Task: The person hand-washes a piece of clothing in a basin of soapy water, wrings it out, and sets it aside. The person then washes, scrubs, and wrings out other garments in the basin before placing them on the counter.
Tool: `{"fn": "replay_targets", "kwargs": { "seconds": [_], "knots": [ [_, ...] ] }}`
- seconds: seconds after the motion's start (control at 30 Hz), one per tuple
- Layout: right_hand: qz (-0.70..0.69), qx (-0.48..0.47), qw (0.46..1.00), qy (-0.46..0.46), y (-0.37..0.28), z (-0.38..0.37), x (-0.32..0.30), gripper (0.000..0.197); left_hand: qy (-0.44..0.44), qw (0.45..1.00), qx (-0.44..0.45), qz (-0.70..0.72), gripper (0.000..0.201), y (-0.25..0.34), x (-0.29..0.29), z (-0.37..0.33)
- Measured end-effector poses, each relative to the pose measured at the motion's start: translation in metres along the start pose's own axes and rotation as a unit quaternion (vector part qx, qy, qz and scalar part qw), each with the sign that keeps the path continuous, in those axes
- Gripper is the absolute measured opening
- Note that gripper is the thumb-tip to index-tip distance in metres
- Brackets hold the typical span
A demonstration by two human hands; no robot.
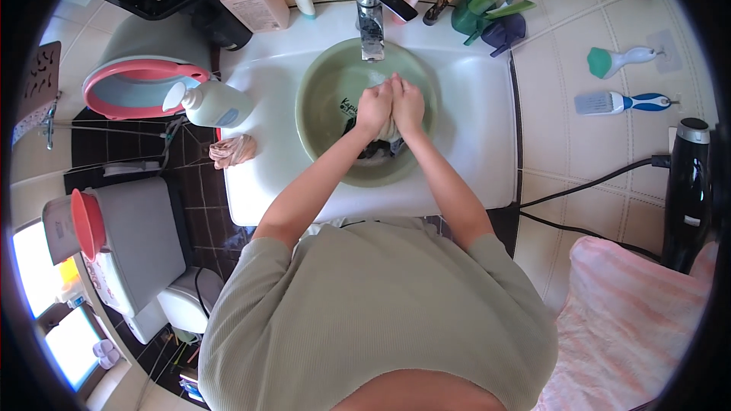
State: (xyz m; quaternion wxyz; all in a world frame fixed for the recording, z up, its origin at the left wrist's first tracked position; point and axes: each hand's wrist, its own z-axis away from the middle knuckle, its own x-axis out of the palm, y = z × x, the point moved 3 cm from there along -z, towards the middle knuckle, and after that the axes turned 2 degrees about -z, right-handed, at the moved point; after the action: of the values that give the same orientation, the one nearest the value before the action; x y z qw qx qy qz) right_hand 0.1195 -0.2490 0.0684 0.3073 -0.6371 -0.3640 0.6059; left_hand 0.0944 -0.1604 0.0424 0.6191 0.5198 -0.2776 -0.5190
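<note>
Both my hands are pressed together over a green basin (307,133) that sits in the white sink (472,129), under a chrome faucet (371,27). My left hand (374,109) and my right hand (409,106) are closed around a light-coloured wet cloth (390,132), which hangs down between them. Most of it is hidden by my fingers. Beneath my hands, a dark cloth (375,154) lies in the basin. Whether water is running from the faucet is hard to tell.
On the sink's left edge are a white pump bottle (221,104) and a crumpled pinkish cloth (233,151). Toothbrush cups (504,30) stand at the back right. A black hair dryer (687,194) and a pink towel (632,320) are at the right.
</note>
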Motion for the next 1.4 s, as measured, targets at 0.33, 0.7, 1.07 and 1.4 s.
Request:
{"fn": "replay_targets", "kwargs": {
  "seconds": [0.33, 0.7, 1.07, 1.4],
  "knots": [
    [-0.009, -0.013, 0.990, -0.141, 0.049, -0.023, 0.004, 0.044, -0.182, 0.973, -0.101, 0.097, 0.034, -0.011, 0.010, -0.002],
    [0.280, -0.273, 0.909, -0.147, 0.038, 0.003, -0.005, 0.032, -0.111, 0.767, 0.194, -0.602, 0.082, -0.036, -0.018, -0.016],
    [0.442, -0.272, 0.833, -0.190, 0.085, 0.025, 0.070, 0.050, -0.174, 0.663, 0.150, -0.713, 0.101, -0.078, 0.003, 0.003],
    [0.301, -0.204, 0.903, -0.227, 0.054, -0.018, 0.038, 0.047, -0.170, 0.724, 0.260, -0.616, 0.072, -0.056, -0.015, -0.019]
  ]
}}
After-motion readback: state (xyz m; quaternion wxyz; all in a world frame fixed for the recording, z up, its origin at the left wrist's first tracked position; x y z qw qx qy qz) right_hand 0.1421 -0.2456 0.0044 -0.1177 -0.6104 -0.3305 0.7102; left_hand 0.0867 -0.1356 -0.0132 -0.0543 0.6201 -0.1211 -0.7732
